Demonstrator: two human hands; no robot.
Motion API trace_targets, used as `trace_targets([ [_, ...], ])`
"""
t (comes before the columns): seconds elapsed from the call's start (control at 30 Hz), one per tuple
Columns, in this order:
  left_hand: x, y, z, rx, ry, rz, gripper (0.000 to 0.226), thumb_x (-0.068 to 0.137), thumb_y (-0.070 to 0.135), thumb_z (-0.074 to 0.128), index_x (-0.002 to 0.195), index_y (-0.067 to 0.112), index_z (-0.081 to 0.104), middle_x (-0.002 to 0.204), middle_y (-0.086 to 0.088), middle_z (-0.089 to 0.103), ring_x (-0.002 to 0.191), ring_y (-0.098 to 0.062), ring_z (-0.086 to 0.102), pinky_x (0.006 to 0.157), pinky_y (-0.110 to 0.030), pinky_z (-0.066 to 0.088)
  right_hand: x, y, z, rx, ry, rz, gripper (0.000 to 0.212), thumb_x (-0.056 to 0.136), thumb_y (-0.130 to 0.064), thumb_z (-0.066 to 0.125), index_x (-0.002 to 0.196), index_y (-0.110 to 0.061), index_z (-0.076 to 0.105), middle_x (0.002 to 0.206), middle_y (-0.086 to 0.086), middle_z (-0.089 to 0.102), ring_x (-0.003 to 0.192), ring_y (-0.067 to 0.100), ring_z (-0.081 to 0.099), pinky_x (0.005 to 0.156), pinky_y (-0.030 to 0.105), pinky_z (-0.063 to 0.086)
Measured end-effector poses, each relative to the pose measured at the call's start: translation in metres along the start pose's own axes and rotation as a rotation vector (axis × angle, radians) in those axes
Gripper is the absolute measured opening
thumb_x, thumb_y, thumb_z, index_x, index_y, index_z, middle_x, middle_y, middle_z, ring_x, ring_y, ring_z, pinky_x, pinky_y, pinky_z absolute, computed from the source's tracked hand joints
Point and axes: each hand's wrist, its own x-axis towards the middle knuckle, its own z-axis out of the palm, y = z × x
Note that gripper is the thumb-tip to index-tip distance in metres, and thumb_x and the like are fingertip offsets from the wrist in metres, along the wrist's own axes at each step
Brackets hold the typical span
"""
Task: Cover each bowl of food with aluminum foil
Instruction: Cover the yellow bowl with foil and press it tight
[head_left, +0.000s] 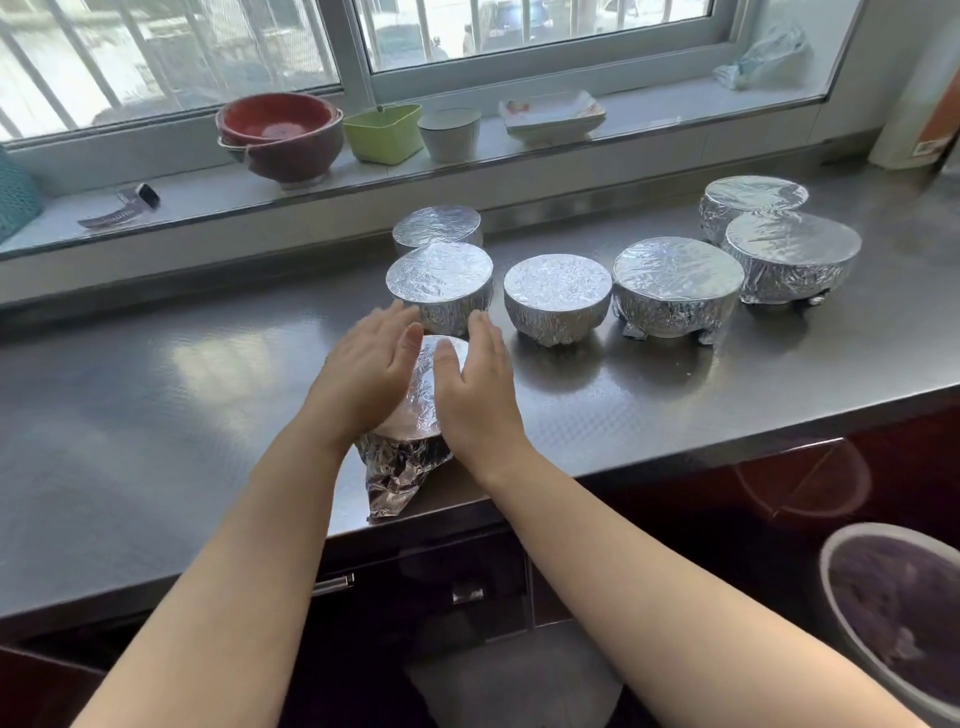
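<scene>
A: Our hands (363, 374) (475, 395) hide most of the near bowl (415, 410) between them.
B: Right of our right arm, the purple-filled bowl (893, 613) is cut off by the edge.

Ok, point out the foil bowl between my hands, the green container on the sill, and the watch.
foil bowl (423, 395), head view, foil top.
green container (383, 136), head view, front wall.
watch (147, 195), head view, its face.
</scene>
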Motion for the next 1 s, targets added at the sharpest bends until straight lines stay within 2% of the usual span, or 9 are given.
trace_targets([
  [0.1, -0.002, -0.001, 0.009, -0.087, -0.044, 0.009, 0.049, 0.105, 0.037, 0.024, 0.145, 0.017, 0.043, 0.150, -0.002, 0.043, 0.140, -0.016, 0.035, 0.116, -0.033, 0.025, 0.002, 0.008, 0.005, 0.008, -0.016, 0.054, 0.057, 0.104, -0.028, 0.036, 0.154, -0.006, 0.020, 0.163, 0.007, 0.017, 0.150, 0.016, 0.010, 0.122, 0.029, 0.006],
  [0.27, 0.001, -0.004, 0.011, -0.170, -0.021, -0.020, 0.043, 0.106, 0.029, 0.026, 0.138, 0.019, 0.052, 0.146, 0.000, 0.048, 0.136, -0.016, 0.040, 0.113, -0.033, 0.029, 0.001, 0.014, 0.007, 0.228, 0.047, 0.111, 0.050, 0.104, -0.029, 0.037, 0.151, -0.012, 0.030, 0.158, 0.000, 0.030, 0.146, 0.011, 0.024, 0.121, 0.033, 0.018],
  [0.37, -0.001, -0.004, 0.011, -0.261, 0.002, -0.071, 0.054, 0.096, 0.041, 0.025, 0.135, 0.020, 0.054, 0.143, 0.002, 0.051, 0.134, -0.014, 0.042, 0.112, -0.034, 0.030, 0.001, 0.020, 0.006, 0.343, 0.046, 0.162, 0.048, 0.106, -0.032, 0.034, 0.151, -0.016, 0.032, 0.153, -0.005, 0.038, 0.141, 0.007, 0.032, 0.119, 0.032, 0.023],
  [0.43, -0.002, -0.004, 0.011, -0.290, 0.006, -0.092, 0.063, 0.088, 0.046, 0.021, 0.135, 0.022, 0.055, 0.143, 0.004, 0.052, 0.133, -0.013, 0.043, 0.112, -0.035, 0.031, 0.000, 0.030, 0.006, 0.444, 0.007, 0.246, 0.045, 0.105, -0.040, 0.034, 0.145, -0.020, 0.041, 0.139, -0.011, 0.049, 0.130, 0.004, 0.043, 0.115, 0.030, 0.030],
  [0.53, -0.002, -0.005, 0.012, -0.298, 0.025, -0.083, 0.063, 0.088, 0.046, 0.020, 0.135, 0.022, 0.055, 0.142, 0.004, 0.052, 0.132, -0.013, 0.044, 0.109, -0.032, 0.032, 0.001, 0.039, 0.009, 0.515, -0.031, 0.315, 0.059, 0.091, -0.061, 0.035, 0.132, -0.023, 0.054, 0.127, -0.006, 0.063, 0.121, 0.010, 0.056, 0.111, 0.040, 0.039],
  [0.63, -0.004, -0.008, 0.015, -0.321, 0.058, -0.089, 0.052, 0.097, 0.039, 0.024, 0.135, 0.021, 0.055, 0.140, 0.005, 0.053, 0.130, -0.013, 0.044, 0.102, -0.026, 0.031, 0.004, 0.035, 0.009, 0.551, -0.067, 0.334, 0.058, 0.090, -0.060, 0.036, 0.125, -0.020, 0.059, 0.121, -0.001, 0.067, 0.116, 0.014, 0.060, 0.108, 0.043, 0.043],
  [0.7, -0.006, -0.012, 0.016, -0.385, 0.081, -0.103, 0.046, 0.099, 0.034, 0.027, 0.133, 0.021, 0.056, 0.138, 0.005, 0.054, 0.129, -0.012, 0.045, 0.104, -0.027, 0.031, 0.006, 0.032, 0.008, 0.541, -0.096, 0.348, 0.059, 0.091, -0.062, 0.036, 0.123, -0.019, 0.060, 0.120, 0.000, 0.068, 0.115, 0.015, 0.062, 0.107, 0.043, 0.044],
  [0.87, -0.014, -0.016, 0.017, -0.487, 0.131, -0.123, 0.052, 0.093, 0.039, 0.025, 0.131, 0.024, 0.058, 0.132, 0.008, 0.056, 0.125, -0.010, 0.048, 0.109, -0.033, 0.035, 0.012, 0.027, 0.004, 0.537, -0.187, 0.375, 0.045, 0.099, -0.052, 0.038, 0.111, -0.019, 0.067, 0.115, 0.004, 0.072, 0.112, 0.019, 0.065, 0.106, 0.043, 0.046],
  [1.0, -0.015, -0.018, 0.017, -0.582, 0.143, -0.149, 0.053, 0.091, 0.042, 0.027, 0.129, 0.023, 0.058, 0.125, 0.012, 0.056, 0.123, -0.011, 0.050, 0.111, -0.038, 0.036, 0.014, 0.027, 0.003, 0.583, -0.262, 0.439, 0.053, 0.094, -0.053, 0.049, 0.119, -0.010, 0.067, 0.113, 0.008, 0.073, 0.110, 0.023, 0.067, 0.106, 0.044, 0.046],
])
